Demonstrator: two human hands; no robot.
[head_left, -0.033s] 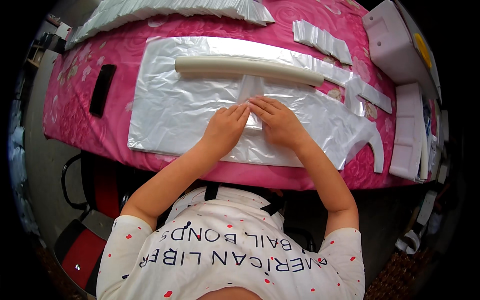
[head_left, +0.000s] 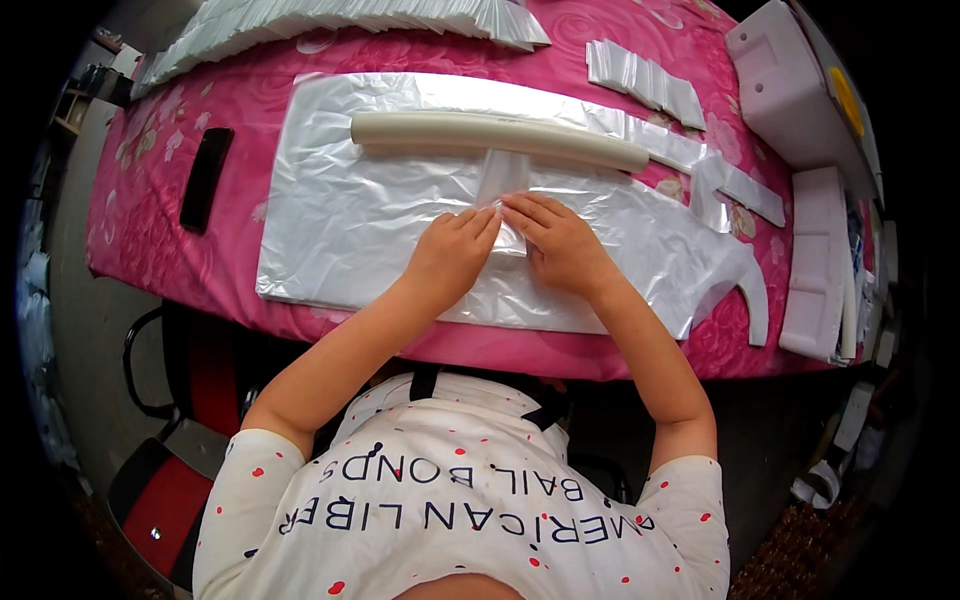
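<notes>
A stack of clear, shiny plastic bags (head_left: 340, 215) lies flat on the table, its handle ends spreading to the right. On top of it is a narrow folded plastic bag (head_left: 503, 175), running from under a cream tube (head_left: 490, 132) toward me. My left hand (head_left: 447, 252) and my right hand (head_left: 563, 247) meet over this fold, fingers closed and fingertips side by side. Both appear to pinch the folded film, though the palms and fingers partly hide it. The tube rests across the upper part of the stack, beyond my fingertips.
A pink floral cloth (head_left: 150, 235) covers the table. A black phone (head_left: 206, 180) lies at left. Folded bags form a long row (head_left: 340, 22) at the back and a shorter row (head_left: 645, 82) at back right. White foam boxes (head_left: 815, 265) stand along the right edge.
</notes>
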